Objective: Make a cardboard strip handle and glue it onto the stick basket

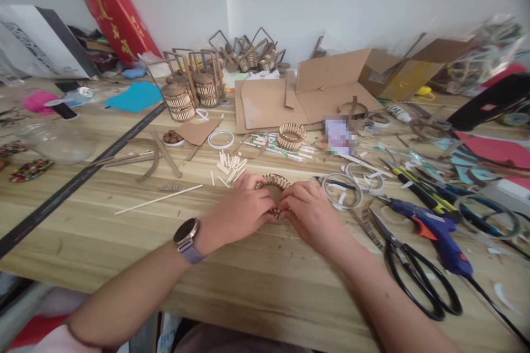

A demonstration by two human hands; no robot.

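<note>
Both hands [242,207] [310,209] curl inward around opposite sides of a slatted basket [273,192]

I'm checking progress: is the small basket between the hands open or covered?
Open. The small basket shows its inside between the left hand and right hand.

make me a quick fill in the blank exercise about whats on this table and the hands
1. The left hand and right hand ____ touch the small round slatted piece.
2. The watch is on the ____ wrist.
3. The scissors have ____ handles.
4. The body of the glue gun is mainly ____.

Missing words: both; left; black; blue
</note>
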